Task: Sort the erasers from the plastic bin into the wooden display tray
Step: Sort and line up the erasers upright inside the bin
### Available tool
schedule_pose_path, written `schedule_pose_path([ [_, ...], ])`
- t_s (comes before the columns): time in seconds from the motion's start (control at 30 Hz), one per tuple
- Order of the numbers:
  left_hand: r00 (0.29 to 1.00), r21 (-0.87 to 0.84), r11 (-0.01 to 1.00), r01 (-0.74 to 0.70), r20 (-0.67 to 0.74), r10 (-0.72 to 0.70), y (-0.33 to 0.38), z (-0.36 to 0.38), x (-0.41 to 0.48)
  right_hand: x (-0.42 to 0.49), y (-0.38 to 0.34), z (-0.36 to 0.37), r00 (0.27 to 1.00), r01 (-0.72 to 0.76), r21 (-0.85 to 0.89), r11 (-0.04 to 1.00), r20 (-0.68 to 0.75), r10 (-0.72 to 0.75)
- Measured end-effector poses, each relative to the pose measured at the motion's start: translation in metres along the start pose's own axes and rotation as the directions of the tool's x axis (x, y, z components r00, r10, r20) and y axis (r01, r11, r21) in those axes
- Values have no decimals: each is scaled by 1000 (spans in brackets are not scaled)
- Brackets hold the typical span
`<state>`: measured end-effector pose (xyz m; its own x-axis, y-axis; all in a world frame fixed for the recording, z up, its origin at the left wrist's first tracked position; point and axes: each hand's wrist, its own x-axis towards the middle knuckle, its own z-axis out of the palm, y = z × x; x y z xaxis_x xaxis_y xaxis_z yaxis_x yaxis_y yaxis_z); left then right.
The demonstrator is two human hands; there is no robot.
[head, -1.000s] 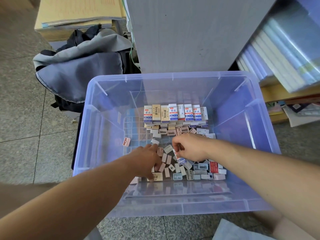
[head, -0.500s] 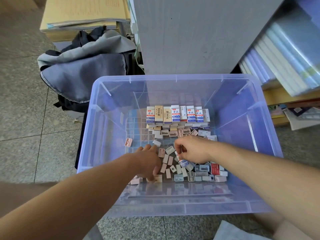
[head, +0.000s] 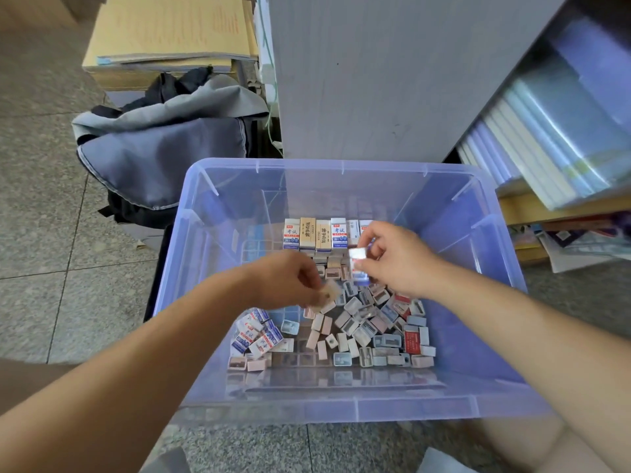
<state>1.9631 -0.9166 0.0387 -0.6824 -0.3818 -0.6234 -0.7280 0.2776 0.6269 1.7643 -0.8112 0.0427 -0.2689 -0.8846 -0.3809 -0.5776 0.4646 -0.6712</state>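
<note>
Hands first: your left hand [head: 286, 278] pinches a small tan eraser [head: 328, 293], and your right hand [head: 396, 257] pinches a small white eraser [head: 358, 253]. Both are held just above the loose pile [head: 362, 331] inside the plastic bin [head: 341, 163]. Squeeze each one by its flat sides so it does not slip. Lift straight up past the bin wall before you turn. Stay away from the row of boxed erasers [head: 316, 233] standing at the back. The wooden display tray is not in sight, so find it first.

Pale eraser [head: 329, 292] motion-blurred, eraser row [head: 316, 233] partly behind right hand [head: 392, 259]
</note>
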Motion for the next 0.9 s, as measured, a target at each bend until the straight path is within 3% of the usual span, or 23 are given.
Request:
schedule_pose_path([
  [0.1,970,-314,949,-27,-238,-51,3,-7,1,10,5,-4,970,-65,45,997,-233,73],
  [0.27,871,-522,853,-11,-424,-248,3,-17,10,36,17,0,869,-250,181,951,-391,303],
  [0.5,803,-506,863,3,-513,-304,-3,-19,20,42,41,-1,737,-453,124,883,-506,449],
  [0.9,810,-447,894,37,-510,-288,-2,-12,19,34,33,3,789,-415,117,902,-447,421],
])
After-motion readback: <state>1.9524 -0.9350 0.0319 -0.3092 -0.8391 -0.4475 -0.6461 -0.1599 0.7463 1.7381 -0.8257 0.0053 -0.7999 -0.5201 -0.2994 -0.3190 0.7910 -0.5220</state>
